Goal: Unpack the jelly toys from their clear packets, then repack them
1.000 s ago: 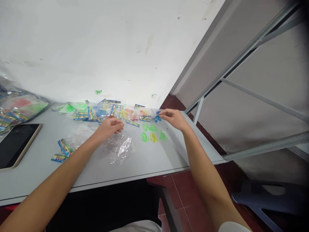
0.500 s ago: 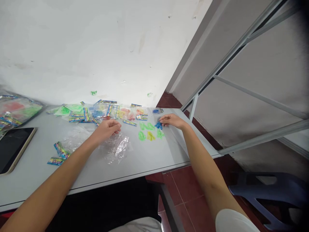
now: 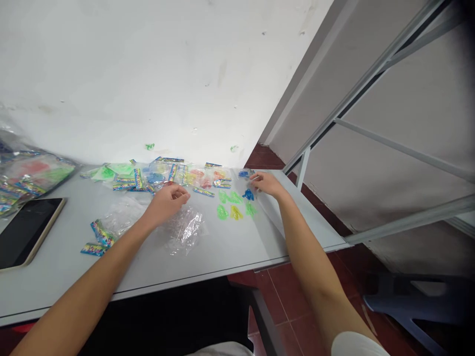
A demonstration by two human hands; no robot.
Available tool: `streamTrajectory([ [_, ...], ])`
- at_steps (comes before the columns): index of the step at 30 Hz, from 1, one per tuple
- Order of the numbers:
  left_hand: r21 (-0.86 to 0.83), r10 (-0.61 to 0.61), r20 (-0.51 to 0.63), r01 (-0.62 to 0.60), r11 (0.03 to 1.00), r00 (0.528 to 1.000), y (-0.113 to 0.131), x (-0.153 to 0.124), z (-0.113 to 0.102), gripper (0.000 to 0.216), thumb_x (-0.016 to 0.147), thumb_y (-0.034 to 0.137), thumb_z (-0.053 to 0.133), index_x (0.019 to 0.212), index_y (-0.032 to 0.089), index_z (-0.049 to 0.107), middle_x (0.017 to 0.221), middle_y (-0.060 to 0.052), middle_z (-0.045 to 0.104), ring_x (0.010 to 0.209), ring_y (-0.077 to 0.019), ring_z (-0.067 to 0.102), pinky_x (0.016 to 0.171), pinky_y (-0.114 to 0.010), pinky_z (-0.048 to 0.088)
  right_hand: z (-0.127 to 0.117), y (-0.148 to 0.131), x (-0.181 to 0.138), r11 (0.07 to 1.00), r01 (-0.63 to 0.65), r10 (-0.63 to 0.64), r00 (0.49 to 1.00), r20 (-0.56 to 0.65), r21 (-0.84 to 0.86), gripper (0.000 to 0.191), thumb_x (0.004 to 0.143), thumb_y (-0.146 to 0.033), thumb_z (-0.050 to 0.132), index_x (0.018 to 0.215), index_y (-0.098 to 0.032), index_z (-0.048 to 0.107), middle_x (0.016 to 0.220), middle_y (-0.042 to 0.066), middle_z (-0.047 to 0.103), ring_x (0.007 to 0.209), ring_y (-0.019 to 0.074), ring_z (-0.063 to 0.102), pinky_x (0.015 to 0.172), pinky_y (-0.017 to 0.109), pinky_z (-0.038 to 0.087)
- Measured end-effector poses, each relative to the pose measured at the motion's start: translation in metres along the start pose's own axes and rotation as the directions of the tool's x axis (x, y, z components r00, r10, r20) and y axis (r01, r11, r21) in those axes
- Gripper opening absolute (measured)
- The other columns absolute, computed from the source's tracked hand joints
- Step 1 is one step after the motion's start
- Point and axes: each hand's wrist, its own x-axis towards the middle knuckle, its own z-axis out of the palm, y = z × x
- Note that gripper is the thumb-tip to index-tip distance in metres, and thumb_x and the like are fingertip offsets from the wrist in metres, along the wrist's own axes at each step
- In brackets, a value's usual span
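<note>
My right hand [image 3: 266, 183] is at the far right part of the table, its fingers slightly apart beside a blue packet [image 3: 244, 174]. Just below those fingers lies a crumpled blue plastic piece [image 3: 248, 195], apart from the hand. Next to it are several light green pieces [image 3: 235, 197] and a yellow piece [image 3: 236, 212], set out in loose rows. My left hand [image 3: 171, 200] hovers with loosely curled fingers above crumpled clear plastic wrapping [image 3: 185, 230]. I see nothing held in it.
Packets with colourful printed strips [image 3: 203, 192] lie along the wall. A large filled clear bag [image 3: 35, 173] and a phone [image 3: 31, 230] are at the left. More torn wrappers [image 3: 98, 242] lie near my left forearm. A blue plastic stool [image 3: 419, 301] stands at the right.
My right hand has let go of the blue piece, which now lies on the table, and has moved back toward the blue packet. My left hand has hardly moved. The view has shifted slightly.
</note>
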Motion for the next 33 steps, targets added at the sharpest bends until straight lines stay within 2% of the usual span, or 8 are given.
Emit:
streamTrajectory([
  [3, 0.096, 0.042, 0.160, -0.058, 0.994, 0.986, 0.003, -0.006, -0.002, 0.028, 0.070, 0.051, 0.068, 0.072, 0.023, 0.063, 0.068, -0.001, 0.064, 0.060, -0.0179, 0.056, 0.053, -0.028, 0.036, 0.024, -0.027, 0.000, 0.993, 0.103, -0.106, 0.994, -0.036, -0.063, 0.020, 0.076, -0.029, 0.066, 0.093, -0.017, 0.066, 0.079, 0.004, 0.070, 0.057, 0.0129, 0.059, 0.057, 0.026, 0.045],
  [5, 0.159, 0.026, 0.255, -0.069, 0.985, 0.967, 0.002, -0.009, 0.000, 0.028, 0.066, 0.050, 0.071, 0.070, 0.024, 0.063, 0.067, -0.001, 0.063, 0.058, -0.0178, 0.054, 0.051, -0.027, 0.033, 0.046, -0.049, -0.001, 0.965, 0.226, -0.198, 0.961, 0.192, -0.136, 0.021, 0.077, -0.036, 0.066, 0.089, -0.018, 0.068, 0.077, 0.004, 0.071, 0.061, 0.0158, 0.061, 0.058, 0.027, 0.045],
  [7, 0.227, 0.008, 0.288, -0.076, 0.971, 0.958, 0.000, -0.010, 0.003, 0.027, 0.065, 0.048, 0.071, 0.072, 0.025, 0.062, 0.067, 0.000, 0.062, 0.058, -0.0182, 0.053, 0.051, -0.027, 0.031, 0.071, -0.069, -0.002, 0.919, 0.330, -0.271, 0.925, 0.266, -0.213, 0.021, 0.078, -0.038, 0.066, 0.086, -0.019, 0.069, 0.085, 0.005, 0.072, 0.075, 0.0198, 0.064, 0.065, 0.028, 0.045],
  [13, 0.374, -0.034, 0.302, -0.085, 0.923, 0.953, -0.003, -0.008, 0.007, 0.026, 0.065, 0.041, 0.069, 0.080, 0.025, 0.054, 0.075, -0.001, 0.062, 0.066, -0.0209, 0.054, 0.055, -0.028, 0.030, 0.136, -0.092, -0.012, 0.876, 0.254, -0.310, 0.948, -0.076, -0.409, 0.053, 0.081, -0.048, 0.061, 0.125, -0.017, 0.056, 0.115, 0.017, 0.062, 0.104, 0.0310, 0.059, 0.084, 0.039, 0.046],
  [18, 0.386, 0.017, 0.097, -0.053, 0.921, 0.995, 0.004, -0.005, 0.007, 0.012, 0.074, 0.028, 0.055, 0.068, 0.024, 0.046, 0.066, 0.000, 0.056, 0.062, -0.0188, 0.051, 0.057, -0.030, 0.029, 0.161, -0.095, -0.020, 0.800, 0.321, -0.493, 0.833, -0.251, -0.507, 0.053, 0.085, -0.048, 0.057, 0.125, -0.013, 0.056, 0.133, 0.025, 0.049, 0.121, 0.0400, 0.045, 0.097, 0.051, 0.038],
  [23, 0.284, 0.069, -0.244, 0.003, 0.959, 0.967, 0.003, 0.001, 0.005, 0.017, 0.074, 0.025, 0.051, 0.064, 0.024, 0.037, 0.058, 0.003, 0.047, 0.059, -0.0169, 0.046, 0.058, -0.030, 0.028, 0.171, -0.099, -0.020, 0.596, 0.605, -0.704, 0.710, 0.019, -0.529, 0.051, 0.085, -0.022, 0.052, 0.135, -0.017, 0.047, 0.151, 0.017, 0.039, 0.138, 0.0333, 0.033, 0.108, 0.049, 0.029],
  [28, 0.228, 0.044, -0.359, 0.041, 0.973, 0.932, -0.006, 0.005, 0.003, 0.014, 0.076, 0.027, 0.051, 0.067, 0.024, 0.042, 0.056, 0.004, 0.045, 0.059, -0.0171, 0.048, 0.059, -0.029, 0.031, 0.167, -0.097, -0.017, 0.664, 0.588, -0.617, 0.780, 0.105, -0.463, 0.033, 0.090, -0.027, 0.048, 0.118, -0.017, 0.061, 0.121, 0.016, 0.066, 0.114, 0.0309, 0.057, 0.099, 0.043, 0.036],
  [33, 0.156, 0.068, -0.409, -0.004, 0.988, 0.910, -0.005, 0.005, 0.004, 0.019, 0.081, 0.031, 0.052, 0.065, 0.023, 0.044, 0.056, 0.003, 0.047, 0.060, -0.0161, 0.048, 0.063, -0.030, 0.034, 0.152, -0.101, -0.020, 0.776, 0.519, -0.576, 0.814, -0.068, -0.359, 0.034, 0.097, -0.027, 0.035, 0.092, -0.018, 0.067, 0.099, 0.013, 0.072, 0.099, 0.0279, 0.063, 0.093, 0.041, 0.040],
])
